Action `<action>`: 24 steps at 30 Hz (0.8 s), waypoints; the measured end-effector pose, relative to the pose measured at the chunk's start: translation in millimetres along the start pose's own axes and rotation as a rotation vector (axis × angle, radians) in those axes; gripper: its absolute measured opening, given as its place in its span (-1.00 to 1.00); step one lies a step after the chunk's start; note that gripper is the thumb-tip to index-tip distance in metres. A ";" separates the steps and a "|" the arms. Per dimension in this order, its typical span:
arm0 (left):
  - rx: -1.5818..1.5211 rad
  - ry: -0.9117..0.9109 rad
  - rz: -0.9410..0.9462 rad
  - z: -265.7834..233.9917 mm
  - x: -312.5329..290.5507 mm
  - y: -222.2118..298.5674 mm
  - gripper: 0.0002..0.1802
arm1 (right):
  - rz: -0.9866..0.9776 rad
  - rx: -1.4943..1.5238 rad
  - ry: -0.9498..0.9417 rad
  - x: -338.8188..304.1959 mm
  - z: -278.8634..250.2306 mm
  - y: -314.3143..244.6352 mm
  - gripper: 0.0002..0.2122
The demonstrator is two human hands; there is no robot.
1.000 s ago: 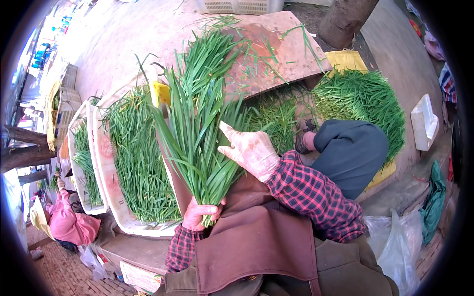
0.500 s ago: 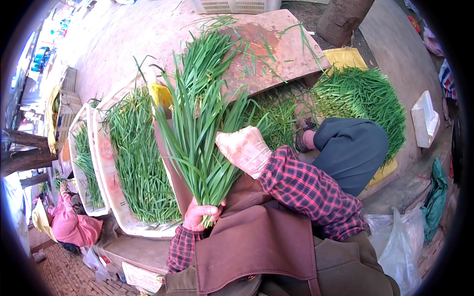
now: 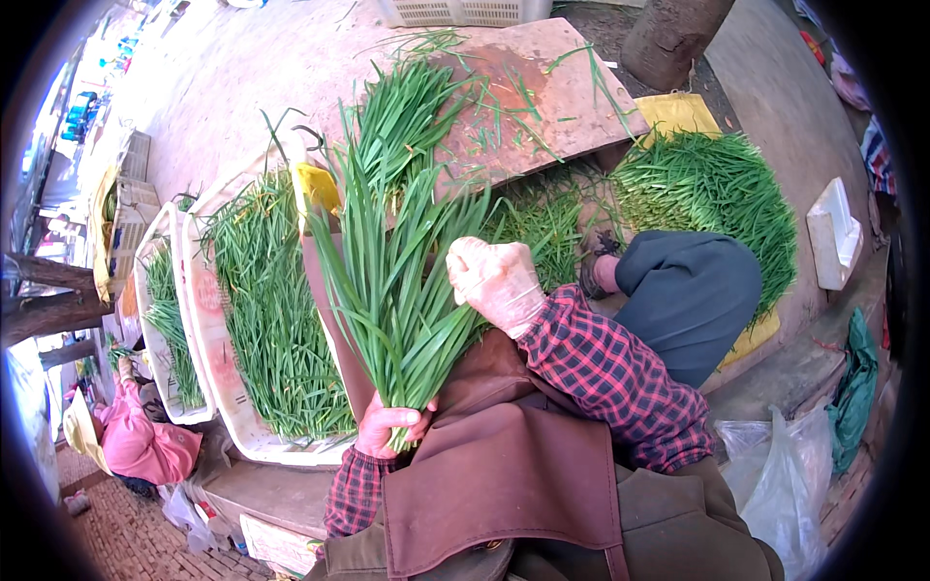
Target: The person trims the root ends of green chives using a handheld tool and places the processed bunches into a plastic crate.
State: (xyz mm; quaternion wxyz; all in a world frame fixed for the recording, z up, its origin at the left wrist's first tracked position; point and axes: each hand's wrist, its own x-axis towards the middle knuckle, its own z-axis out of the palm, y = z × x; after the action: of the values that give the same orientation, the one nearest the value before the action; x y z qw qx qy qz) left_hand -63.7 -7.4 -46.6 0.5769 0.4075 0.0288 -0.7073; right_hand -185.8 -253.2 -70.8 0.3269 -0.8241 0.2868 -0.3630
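Observation:
A long bunch of green garlic chives [image 3: 392, 310] stands fanned out before me, leaf tips pointing away. Low down, my left hand [image 3: 384, 426] grips it round its pale stem ends, thumb across the front. At the bunch's right edge, my right hand [image 3: 496, 281] is closed like a fist, back of the hand up. Its palm side is hidden, so whether it holds a blade cannot be told. Behind the bunch, more chives [image 3: 407, 116] lie against a reddish board [image 3: 572, 92] strewn with loose blades.
To the left are two white crates [image 3: 205, 320] filled with chives. A big pile of chives [image 3: 717, 203] rests on yellow sacking at right, beside my bent knee [image 3: 688, 290]. A white foam box [image 3: 835, 232] and plastic bags [image 3: 785, 484] lie farther right. Another person [image 3: 145, 436] sits at far left.
My right hand has shifted slightly right and its fingers now look more tightly curled. The left hand and the bunch have barely moved.

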 end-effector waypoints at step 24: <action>2.525 0.657 1.412 24.7 15.9 144.4 -0.38 | 0.684 0.447 0.371 2.8 -104.6 83.7 -0.74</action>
State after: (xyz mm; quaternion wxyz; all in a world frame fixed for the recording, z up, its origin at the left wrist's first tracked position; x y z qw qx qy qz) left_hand 44.0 -80.7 22.1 0.0339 0.6944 -0.6632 0.2772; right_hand -286.1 -341.8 -77.4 0.5412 -0.5119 0.5111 -0.4287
